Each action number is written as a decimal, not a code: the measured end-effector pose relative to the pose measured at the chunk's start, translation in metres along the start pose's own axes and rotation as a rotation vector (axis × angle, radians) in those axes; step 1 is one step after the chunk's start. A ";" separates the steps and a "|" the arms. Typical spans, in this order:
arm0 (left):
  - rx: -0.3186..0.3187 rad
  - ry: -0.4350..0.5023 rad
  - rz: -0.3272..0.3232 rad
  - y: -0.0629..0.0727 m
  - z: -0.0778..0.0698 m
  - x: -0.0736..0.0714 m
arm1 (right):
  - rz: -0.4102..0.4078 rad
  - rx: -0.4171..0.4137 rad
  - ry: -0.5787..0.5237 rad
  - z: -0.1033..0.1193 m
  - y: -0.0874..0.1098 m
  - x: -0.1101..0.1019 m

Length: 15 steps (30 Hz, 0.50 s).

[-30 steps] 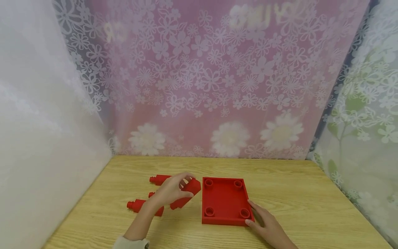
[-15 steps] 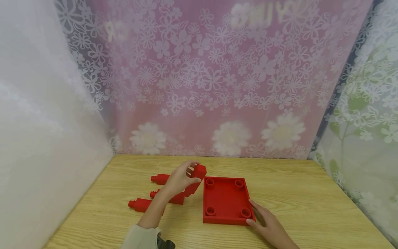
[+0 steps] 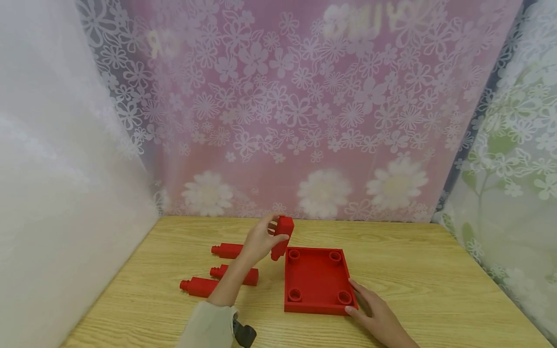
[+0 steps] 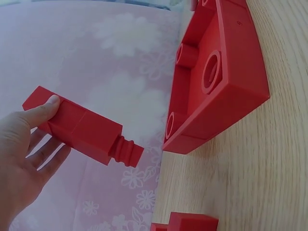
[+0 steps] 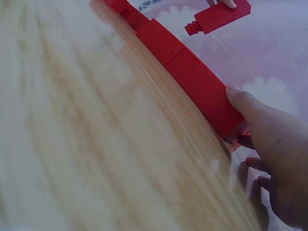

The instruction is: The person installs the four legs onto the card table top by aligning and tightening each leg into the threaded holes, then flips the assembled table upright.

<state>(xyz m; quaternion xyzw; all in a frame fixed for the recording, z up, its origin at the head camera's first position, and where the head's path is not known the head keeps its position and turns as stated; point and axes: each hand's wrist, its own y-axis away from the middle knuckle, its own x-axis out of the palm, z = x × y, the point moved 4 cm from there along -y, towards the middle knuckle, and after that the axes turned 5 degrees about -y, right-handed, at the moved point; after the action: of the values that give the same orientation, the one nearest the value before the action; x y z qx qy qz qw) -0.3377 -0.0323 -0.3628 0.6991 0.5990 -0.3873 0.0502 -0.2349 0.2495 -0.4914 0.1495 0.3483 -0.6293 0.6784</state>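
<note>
My left hand (image 3: 258, 242) pinches a red table leg (image 3: 285, 231), a square post with a ridged, screw-like peg. The leg is held in the air beyond the far left corner of a red square tabletop (image 3: 316, 276), peg end pointing down in the head view. The left wrist view shows my thumb on one face and the peg (image 4: 128, 152) apart from the tabletop. Lying underside up, the tabletop has a raised rim and a round socket in each corner. My right hand (image 3: 377, 316) grips its near right corner, thumb on the front wall (image 5: 192, 79).
Left of the tabletop, three more red legs lie on the wooden table (image 3: 143, 290): a far one (image 3: 228, 250), a middle one (image 3: 250, 277) and a near one (image 3: 200, 286). My left forearm crosses over them. A flowered curtain (image 3: 278, 121) hangs behind the table.
My left hand has lifted the leg up and away from the other legs, turning it more upright with the peg down. The tabletop and my right hand have stayed in place.
</note>
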 end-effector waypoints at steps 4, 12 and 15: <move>-0.020 0.044 -0.051 -0.007 -0.001 0.003 | 0.015 0.023 -0.004 -0.001 0.000 0.000; -0.005 0.110 -0.130 -0.016 -0.004 0.014 | 0.025 0.030 -0.012 -0.001 0.000 0.000; 0.000 0.130 -0.161 -0.018 -0.003 0.018 | 0.022 0.024 -0.012 -0.002 -0.001 0.000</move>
<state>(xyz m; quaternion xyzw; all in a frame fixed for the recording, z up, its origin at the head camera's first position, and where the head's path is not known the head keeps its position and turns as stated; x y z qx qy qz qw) -0.3525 -0.0108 -0.3642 0.6726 0.6551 -0.3437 -0.0200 -0.2362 0.2502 -0.4928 0.1577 0.3352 -0.6267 0.6856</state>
